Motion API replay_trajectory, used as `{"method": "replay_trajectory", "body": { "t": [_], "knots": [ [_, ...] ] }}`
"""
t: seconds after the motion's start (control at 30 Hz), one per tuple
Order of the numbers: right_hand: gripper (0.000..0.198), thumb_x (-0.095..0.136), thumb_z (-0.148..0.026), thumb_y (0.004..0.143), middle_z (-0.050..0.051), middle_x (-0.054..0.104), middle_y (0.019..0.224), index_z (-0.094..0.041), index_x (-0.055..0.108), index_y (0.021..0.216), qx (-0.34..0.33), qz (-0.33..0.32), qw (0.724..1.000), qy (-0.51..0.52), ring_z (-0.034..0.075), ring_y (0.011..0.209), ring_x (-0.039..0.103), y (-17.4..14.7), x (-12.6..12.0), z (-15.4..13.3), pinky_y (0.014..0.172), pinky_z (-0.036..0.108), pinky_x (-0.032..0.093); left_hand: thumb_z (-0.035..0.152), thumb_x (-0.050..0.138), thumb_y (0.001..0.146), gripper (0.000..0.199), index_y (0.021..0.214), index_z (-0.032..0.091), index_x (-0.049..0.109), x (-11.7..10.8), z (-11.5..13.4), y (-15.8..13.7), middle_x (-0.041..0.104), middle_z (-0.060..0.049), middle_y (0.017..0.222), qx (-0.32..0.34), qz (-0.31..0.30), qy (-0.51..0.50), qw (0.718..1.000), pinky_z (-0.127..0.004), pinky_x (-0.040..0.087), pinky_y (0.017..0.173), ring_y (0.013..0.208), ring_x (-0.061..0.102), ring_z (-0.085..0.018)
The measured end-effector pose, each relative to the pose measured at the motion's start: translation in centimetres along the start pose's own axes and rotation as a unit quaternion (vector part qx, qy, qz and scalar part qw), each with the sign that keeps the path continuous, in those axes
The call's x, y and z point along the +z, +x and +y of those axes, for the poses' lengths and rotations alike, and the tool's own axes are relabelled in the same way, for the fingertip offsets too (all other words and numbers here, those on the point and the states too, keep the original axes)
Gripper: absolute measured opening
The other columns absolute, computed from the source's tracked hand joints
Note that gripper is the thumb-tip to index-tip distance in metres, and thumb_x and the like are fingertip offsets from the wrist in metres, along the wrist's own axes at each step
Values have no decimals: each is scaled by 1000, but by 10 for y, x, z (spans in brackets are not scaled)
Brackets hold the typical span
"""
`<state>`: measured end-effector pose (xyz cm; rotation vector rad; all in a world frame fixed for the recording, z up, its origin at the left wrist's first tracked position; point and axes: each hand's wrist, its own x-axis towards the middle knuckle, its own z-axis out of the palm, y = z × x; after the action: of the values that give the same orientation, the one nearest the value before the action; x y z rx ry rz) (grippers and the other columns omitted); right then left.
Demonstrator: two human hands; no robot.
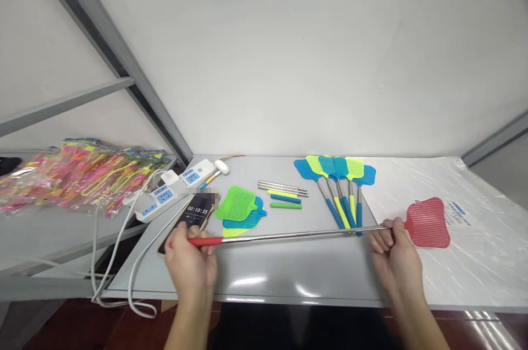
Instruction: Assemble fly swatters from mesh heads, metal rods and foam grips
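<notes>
A red fly swatter [429,223] with a long, extended metal rod spans the space between my two hands, above the table. My left hand [190,256] is closed round its red handle. At the other end, my right hand [398,256] pinches the rod just below the red head. Behind the rod lies a fan of blue and yellow-green fly swatters [338,207] with short rods. Loose green, blue and yellow swatter heads [237,204] overlap near my left hand. Beside them lie several metal rods [282,187] and coloured handle sleeves [285,205].
A phone [198,209] showing a timer lies behind my left hand. White power strips [163,196] with trailing cables [119,234] run along the left edge. Bagged colourful items [91,174] are heaped farther left. White plastic sheeting [490,245] covers the table's right side.
</notes>
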<state>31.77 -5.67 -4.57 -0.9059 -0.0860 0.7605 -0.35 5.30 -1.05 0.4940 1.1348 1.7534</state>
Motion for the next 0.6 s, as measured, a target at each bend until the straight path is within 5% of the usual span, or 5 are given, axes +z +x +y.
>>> {"method": "replay_trajectory", "body": {
  "t": [0.3,0.6],
  "knots": [
    [28,67,-42,84,-8,30,56,-17,57,75,-26,-15,999,-14,6,48,23,-23,24,15,40,18,25,30,63,79,35,65,21,32,26,-16,-34,30,10,56,-29,-7,-46,998,-21,24,35,41,29,-5],
    [27,61,-44,88,-9,30,51,-18,62,85,32,-66,996,-45,6,47,24,-59,48,46,44,22,22,29,61,79,32,65,21,34,45,-38,-61,32,10,54,-75,-21,-55,995,-21,23,33,38,26,-6]
  ]
}}
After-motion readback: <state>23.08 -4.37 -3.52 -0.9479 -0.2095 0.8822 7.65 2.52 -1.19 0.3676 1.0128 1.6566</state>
